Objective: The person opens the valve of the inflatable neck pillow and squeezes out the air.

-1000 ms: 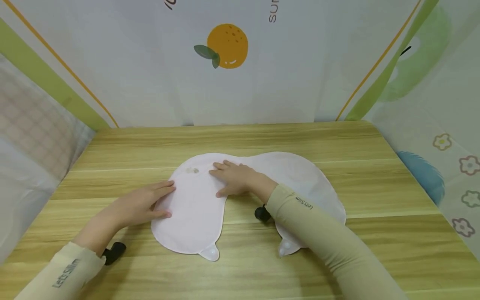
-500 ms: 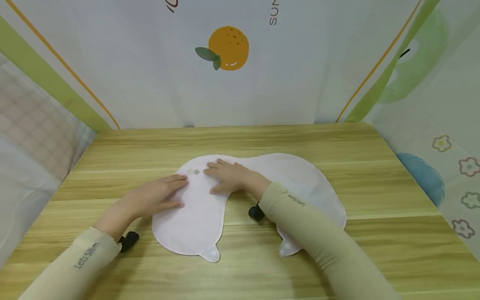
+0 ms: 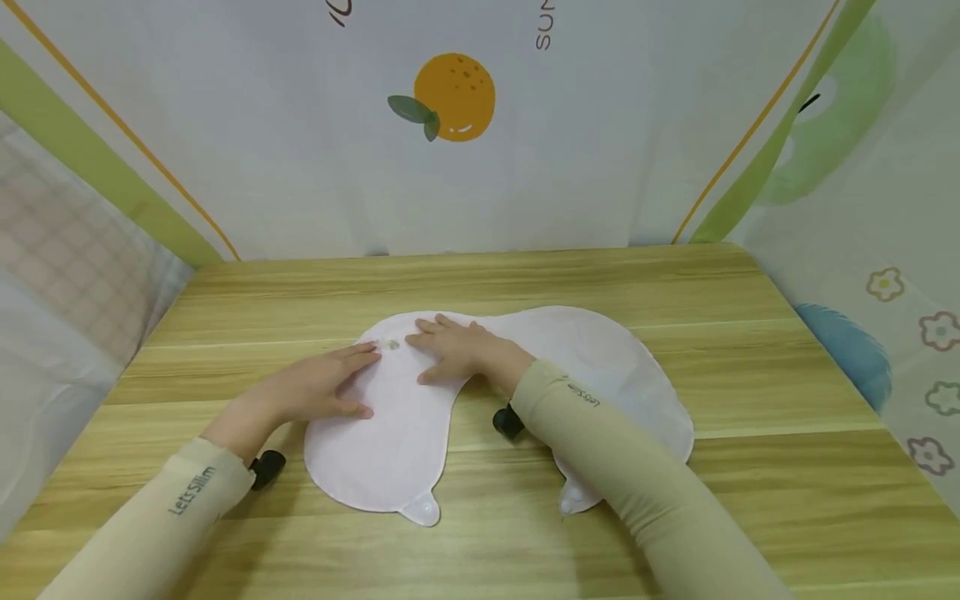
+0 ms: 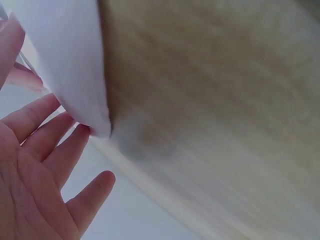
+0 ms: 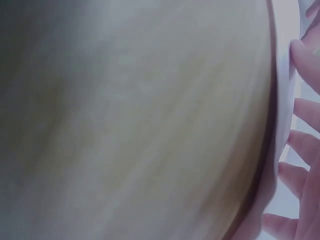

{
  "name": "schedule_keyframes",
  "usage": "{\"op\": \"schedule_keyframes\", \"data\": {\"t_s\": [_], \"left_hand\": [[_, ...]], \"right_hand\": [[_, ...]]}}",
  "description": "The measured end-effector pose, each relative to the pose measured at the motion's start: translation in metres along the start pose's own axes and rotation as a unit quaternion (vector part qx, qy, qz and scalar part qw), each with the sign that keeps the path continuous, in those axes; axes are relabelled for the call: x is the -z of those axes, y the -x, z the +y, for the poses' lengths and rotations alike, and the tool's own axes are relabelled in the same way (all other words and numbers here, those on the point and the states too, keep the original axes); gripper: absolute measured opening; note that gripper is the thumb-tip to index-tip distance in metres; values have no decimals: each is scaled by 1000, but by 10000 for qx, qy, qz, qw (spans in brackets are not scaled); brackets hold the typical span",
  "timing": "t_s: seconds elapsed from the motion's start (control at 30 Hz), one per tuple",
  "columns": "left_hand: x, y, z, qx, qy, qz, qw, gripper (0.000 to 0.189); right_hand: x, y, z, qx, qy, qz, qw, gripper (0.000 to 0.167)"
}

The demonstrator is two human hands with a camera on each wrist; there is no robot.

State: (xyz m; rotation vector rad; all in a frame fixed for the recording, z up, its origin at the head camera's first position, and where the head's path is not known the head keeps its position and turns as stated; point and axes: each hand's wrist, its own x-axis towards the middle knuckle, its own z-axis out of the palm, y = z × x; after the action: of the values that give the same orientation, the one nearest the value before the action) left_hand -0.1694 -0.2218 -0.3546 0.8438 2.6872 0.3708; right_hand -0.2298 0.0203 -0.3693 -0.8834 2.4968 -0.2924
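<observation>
A pale pink, U-shaped cloth bib (image 3: 382,467) lies flat on the wooden table, its rounded bend toward the far side. Small tabs with snaps (image 3: 422,509) show at its two near ends. My left hand (image 3: 315,387) rests its straight fingertips on the bib's left lobe, beside a small greyish mark (image 3: 392,344). Across the upper left part, my right hand (image 3: 457,346) lies palm down with fingers spread. In the left wrist view, fingertips of the left hand (image 4: 35,175) touch the bib's edge (image 4: 70,55). Right fingers (image 5: 292,175) meet the cloth in the right wrist view.
The wooden table (image 3: 787,500) spreads out on every side of the bib. Behind it hangs a white curtain (image 3: 570,150) printed with an orange. Patterned cloth (image 3: 915,375) flanks the right side. A black wrist camera (image 3: 267,469) sits under each wrist.
My left hand has slid right and slightly up, from the bib's left edge onto its surface. The right hand has shifted a little left. The bib stays almost where it was.
</observation>
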Motion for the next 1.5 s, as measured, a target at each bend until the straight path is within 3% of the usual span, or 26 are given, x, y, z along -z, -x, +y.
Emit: {"op": "schedule_keyframes", "data": {"t_s": [0.17, 0.53, 0.8, 1.0, 1.27, 1.5], "left_hand": [[1, 6, -3, 220, 122, -47, 9997, 86], [-2, 24, -15, 370, 287, -38, 9989, 94], [-4, 45, -21, 457, 32, 122, 9989, 94], [-5, 59, -20, 429, -242, 281, 9984, 88], [-12, 65, -4, -56, -576, 728, 9957, 81], [-23, 63, 10, -173, -473, 671, 9965, 92]], "right_hand": [[0, 2, 2, -29, 12, -18, 10000, 70], [1, 4, 8, -30, 15, -68, 10000, 74], [10, 13, 12, -290, 10, -42, 9996, 75], [11, 18, 13, -366, 5, 200, 9991, 75], [-5, 39, -7, 268, 267, 445, 9983, 74], [-29, 64, -34, 1072, 572, 285, 9922, 78]]}}
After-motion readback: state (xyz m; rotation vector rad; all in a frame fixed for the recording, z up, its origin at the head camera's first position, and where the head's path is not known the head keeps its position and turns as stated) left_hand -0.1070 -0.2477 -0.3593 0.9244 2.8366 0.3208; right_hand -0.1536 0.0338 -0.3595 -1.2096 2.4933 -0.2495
